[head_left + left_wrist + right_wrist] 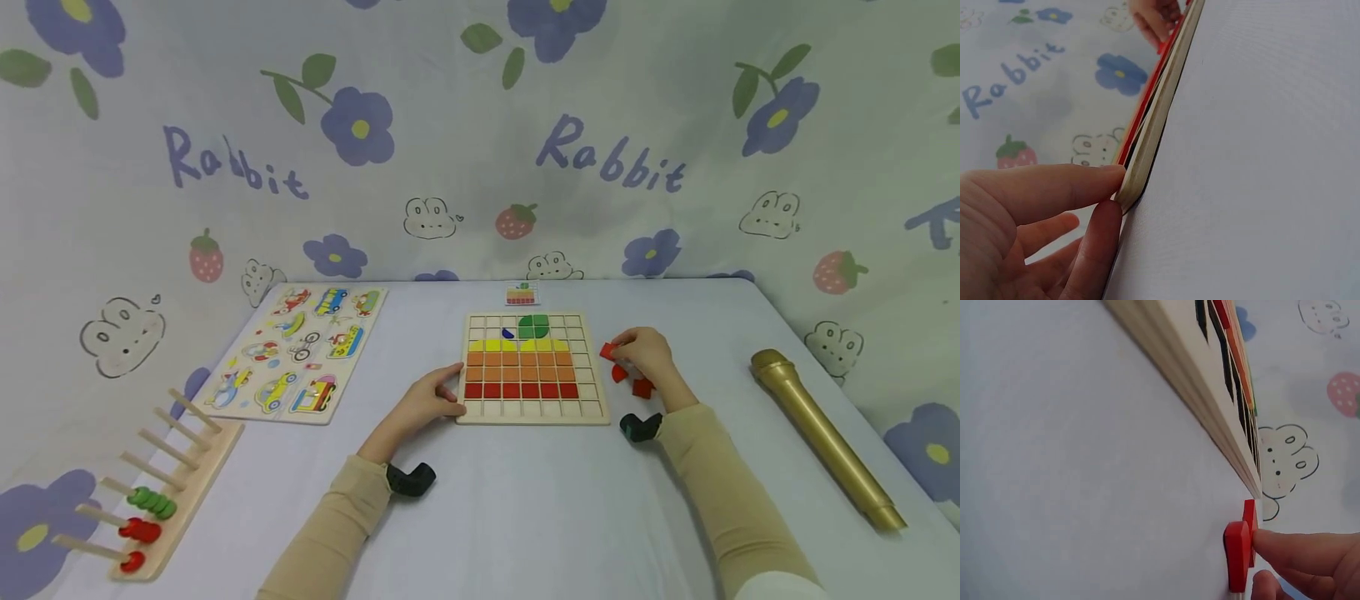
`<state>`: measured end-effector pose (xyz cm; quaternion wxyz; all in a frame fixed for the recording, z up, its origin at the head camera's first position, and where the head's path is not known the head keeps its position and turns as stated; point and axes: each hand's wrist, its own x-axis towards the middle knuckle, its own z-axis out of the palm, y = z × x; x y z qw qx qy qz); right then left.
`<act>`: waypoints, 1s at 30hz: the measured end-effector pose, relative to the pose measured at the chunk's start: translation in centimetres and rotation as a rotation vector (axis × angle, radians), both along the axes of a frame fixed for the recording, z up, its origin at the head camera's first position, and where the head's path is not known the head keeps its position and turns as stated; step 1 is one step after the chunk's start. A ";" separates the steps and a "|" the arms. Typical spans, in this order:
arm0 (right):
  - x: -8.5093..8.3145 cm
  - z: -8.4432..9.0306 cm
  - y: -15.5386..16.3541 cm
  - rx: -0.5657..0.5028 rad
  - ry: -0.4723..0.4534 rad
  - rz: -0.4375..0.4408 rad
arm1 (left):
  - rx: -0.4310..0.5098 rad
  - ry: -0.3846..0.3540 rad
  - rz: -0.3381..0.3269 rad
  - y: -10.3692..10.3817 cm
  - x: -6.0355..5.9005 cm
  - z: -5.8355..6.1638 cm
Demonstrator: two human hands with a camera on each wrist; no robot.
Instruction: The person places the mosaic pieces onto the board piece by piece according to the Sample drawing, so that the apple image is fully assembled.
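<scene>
A wooden mosaic puzzle board (592,408) lies flat in the middle, filled with rows of red, orange and yellow tiles plus green and blue pieces. My left hand (423,400) rests at its left side, with straight index finger and thumb touching the edge near the front corner; the left wrist view shows the fingertips (1116,172) there. Right of the board, my right hand (645,354) pinches a red tile (608,351) between fingertips. A rounded red piece (619,373) and another red tile (642,388) lie just below that hand.
A small picture card (522,293) stands behind the board. At left are a vehicle picture puzzle (322,333) and a wooden bead-counting rack (198,487) with upright pegs and green and red beads. A gold microphone (825,437) lies at far right.
</scene>
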<state>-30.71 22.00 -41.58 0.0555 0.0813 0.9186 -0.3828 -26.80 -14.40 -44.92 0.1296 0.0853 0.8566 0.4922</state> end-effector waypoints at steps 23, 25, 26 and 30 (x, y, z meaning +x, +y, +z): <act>1.3 1.7 -5.0 -0.156 -0.062 0.221 | -0.015 0.023 -0.014 -0.4 0.0 -0.1; 1.4 1.9 -7.1 -0.163 -0.064 0.257 | -0.016 0.022 -0.012 -0.4 0.1 -0.1; 1.5 1.9 -8.2 -0.176 -0.069 0.280 | -0.017 0.020 -0.011 -0.3 0.1 -0.1; 2.0 1.6 -12.2 -0.192 -0.096 0.390 | -0.019 0.018 -0.016 0.0 0.0 0.0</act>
